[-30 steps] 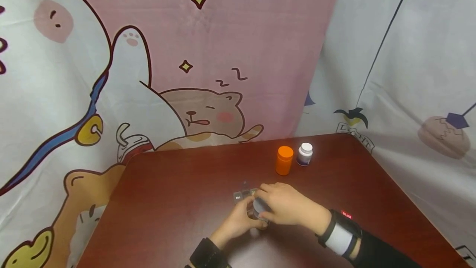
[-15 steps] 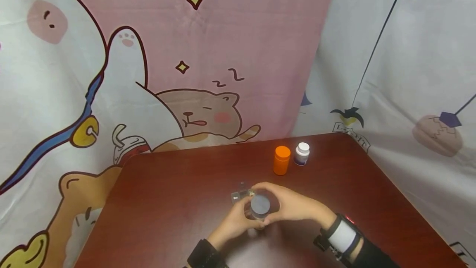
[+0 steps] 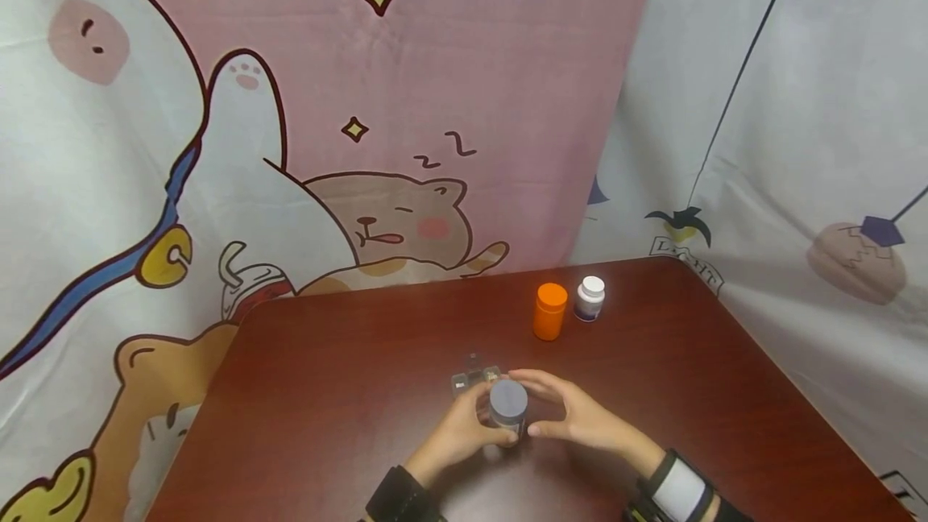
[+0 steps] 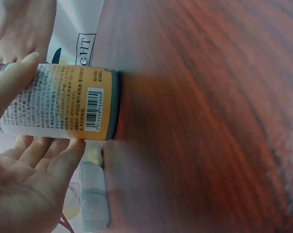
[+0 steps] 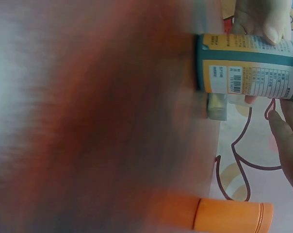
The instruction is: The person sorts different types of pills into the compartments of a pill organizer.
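One grey-lidded jar (image 3: pixel 507 401) stands on the tabletop (image 3: pixel 348 377), well in from its far edge. The left hand (image 3: pixel 460 425) grips it; the right hand (image 3: pixel 583 417) has just eased off, fingers parted, so the left alone seems to steady it. Beyond: one clear box (image 3: pixel 462 382); toward the far-right corner, one orange bottle (image 3: pixel 549 314), one white bottle (image 3: pixel 590 300).

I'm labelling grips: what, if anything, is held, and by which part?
The left hand holds the bottle by its sides, below the grey lid; the right hand grips nothing.

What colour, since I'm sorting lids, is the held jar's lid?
Grey: the lid shows best in the head view.
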A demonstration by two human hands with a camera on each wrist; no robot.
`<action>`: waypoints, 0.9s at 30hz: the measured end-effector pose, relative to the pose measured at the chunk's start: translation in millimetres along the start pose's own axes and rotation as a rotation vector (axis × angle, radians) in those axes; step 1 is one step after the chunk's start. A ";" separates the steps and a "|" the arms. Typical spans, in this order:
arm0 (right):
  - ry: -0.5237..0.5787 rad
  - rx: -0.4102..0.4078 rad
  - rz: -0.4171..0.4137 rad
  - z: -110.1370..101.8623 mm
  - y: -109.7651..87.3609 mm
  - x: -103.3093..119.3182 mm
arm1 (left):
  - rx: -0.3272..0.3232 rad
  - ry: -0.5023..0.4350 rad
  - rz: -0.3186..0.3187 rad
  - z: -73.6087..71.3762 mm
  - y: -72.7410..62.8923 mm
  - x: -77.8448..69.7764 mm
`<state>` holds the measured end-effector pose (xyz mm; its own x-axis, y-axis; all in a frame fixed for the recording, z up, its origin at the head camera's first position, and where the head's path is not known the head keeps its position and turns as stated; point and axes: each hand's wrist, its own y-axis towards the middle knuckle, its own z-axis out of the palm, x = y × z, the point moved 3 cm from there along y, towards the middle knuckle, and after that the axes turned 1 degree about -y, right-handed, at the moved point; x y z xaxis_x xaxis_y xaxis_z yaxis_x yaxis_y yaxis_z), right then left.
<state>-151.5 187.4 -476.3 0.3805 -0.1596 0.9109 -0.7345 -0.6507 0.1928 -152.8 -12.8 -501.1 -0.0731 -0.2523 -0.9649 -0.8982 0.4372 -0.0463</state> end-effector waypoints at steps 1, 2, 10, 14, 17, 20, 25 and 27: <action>-0.006 -0.005 0.012 0.2 -3.2 -0.1 | -0.002 0.001 0.000 0.0 -0.2 -0.7; -0.010 -0.007 0.018 0.5 -6.1 -0.2 | -0.003 -0.001 0.003 0.0 -0.2 -1.1; -0.051 -0.071 0.014 -0.1 -13.1 0.8 | 0.000 -0.017 -0.003 0.1 -0.9 -1.6; 0.024 -0.022 -0.059 0.2 6.6 -3.2 | 0.004 -0.016 0.006 0.1 -0.9 0.3; 0.098 0.048 -0.052 1.4 20.4 -5.4 | 0.008 -0.011 0.010 0.2 -0.7 1.4; 0.101 0.040 -0.022 4.1 24.3 -5.3 | 0.008 -0.007 0.007 0.6 -0.6 2.6; -0.001 -0.171 0.018 17.6 16.2 -4.2 | -0.009 -0.027 0.003 2.5 -3.1 3.0; -0.025 -0.269 0.061 25.0 12.1 -4.3 | -0.040 -0.002 0.007 4.1 -5.6 2.3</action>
<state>-148.0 161.6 -486.9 0.3419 -0.2130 0.9153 -0.8780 -0.4196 0.2303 -146.2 -12.3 -504.1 -0.0783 -0.2476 -0.9657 -0.9144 0.4038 -0.0294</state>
